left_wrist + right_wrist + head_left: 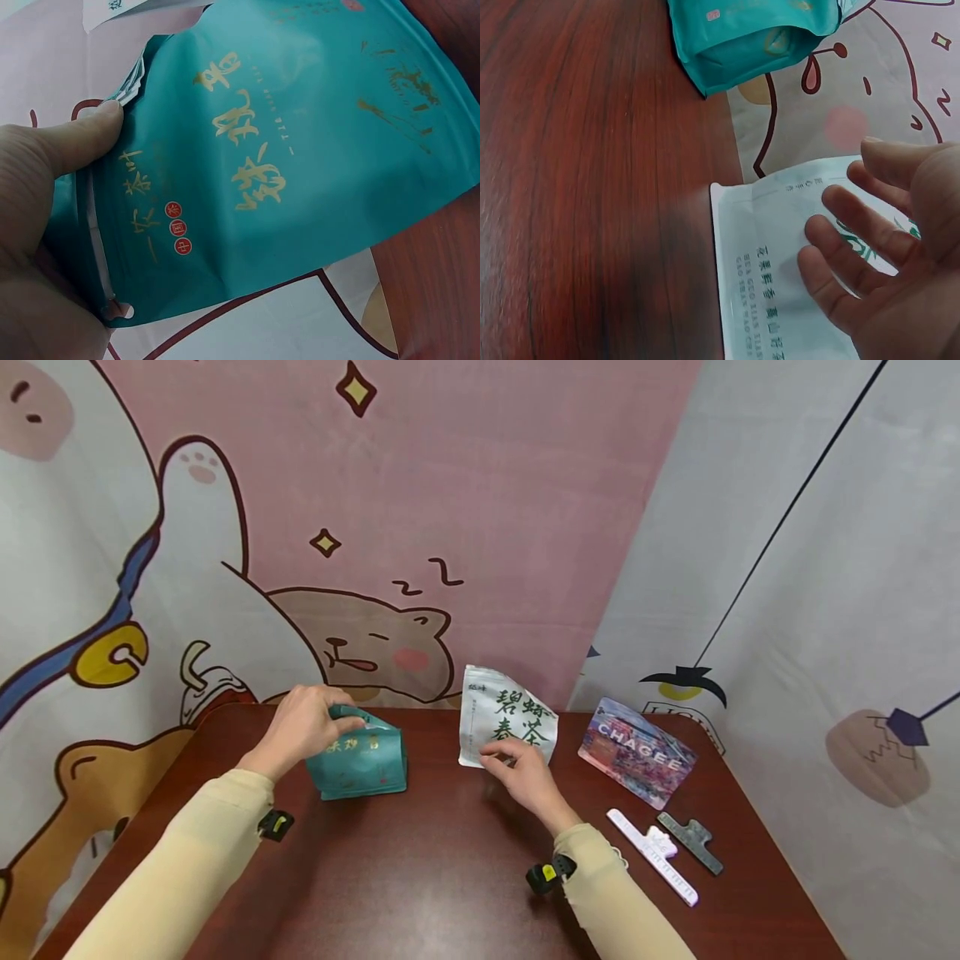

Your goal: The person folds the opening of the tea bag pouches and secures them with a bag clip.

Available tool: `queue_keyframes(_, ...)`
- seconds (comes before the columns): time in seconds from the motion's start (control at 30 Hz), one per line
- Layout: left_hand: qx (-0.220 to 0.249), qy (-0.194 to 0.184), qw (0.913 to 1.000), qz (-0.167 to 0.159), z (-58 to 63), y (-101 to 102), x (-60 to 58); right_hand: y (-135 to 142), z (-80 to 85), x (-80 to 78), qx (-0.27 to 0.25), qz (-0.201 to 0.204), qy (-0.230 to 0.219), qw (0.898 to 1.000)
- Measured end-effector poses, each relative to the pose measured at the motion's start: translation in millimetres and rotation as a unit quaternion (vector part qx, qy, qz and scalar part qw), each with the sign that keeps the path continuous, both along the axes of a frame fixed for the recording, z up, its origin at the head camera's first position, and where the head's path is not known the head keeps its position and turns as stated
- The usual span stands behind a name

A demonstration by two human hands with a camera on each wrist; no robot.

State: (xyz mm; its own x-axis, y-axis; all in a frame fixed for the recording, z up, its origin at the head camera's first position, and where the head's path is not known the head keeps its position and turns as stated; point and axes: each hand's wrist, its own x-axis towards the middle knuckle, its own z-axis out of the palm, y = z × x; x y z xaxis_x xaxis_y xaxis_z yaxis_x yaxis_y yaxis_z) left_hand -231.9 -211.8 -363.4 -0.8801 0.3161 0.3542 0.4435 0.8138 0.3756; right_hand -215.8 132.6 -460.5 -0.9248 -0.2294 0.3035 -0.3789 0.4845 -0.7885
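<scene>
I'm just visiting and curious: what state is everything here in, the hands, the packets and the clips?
Left hand: gripping the top of the teal pouch.
Right hand: relaxed in front of the white pouch, gripping nothing.
Teal pouch: held; whether sealed, unclear.
White pouch: not gripped; seal unclear.
CHAGEE packet: slanted, not held.
White clip: lying loose, clamped on nothing.
Grey clip: the same.

Reddish-brown, wood-grained counter (pixel 420 843) before a cartoon-printed backdrop (pixel 495 518), pink at centre and pale grey at right. A sleeping bear (pixel 375 650) (printed below a four-pointed star (pixel 326 542)) adjoins the counter's far edge; soft light (pixel 442 906) reflects nearer the viewer.
</scene>
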Motion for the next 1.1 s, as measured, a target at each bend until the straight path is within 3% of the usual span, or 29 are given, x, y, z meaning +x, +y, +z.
queue_keyframes(0.57, -0.007, -0.002, 1.0000, -0.003, 1.2, 0.6, -0.7, 48.2, -0.6, 22.9, 0.103, -0.011, -0.039, 0.994)
queue_keyframes(1.1, -0.010, 0.002, 0.9999, -0.003, 1.5, 0.4, -1.1, 81.9, -2.1, 46.2, 0.138, -0.029, -0.042, 0.989)
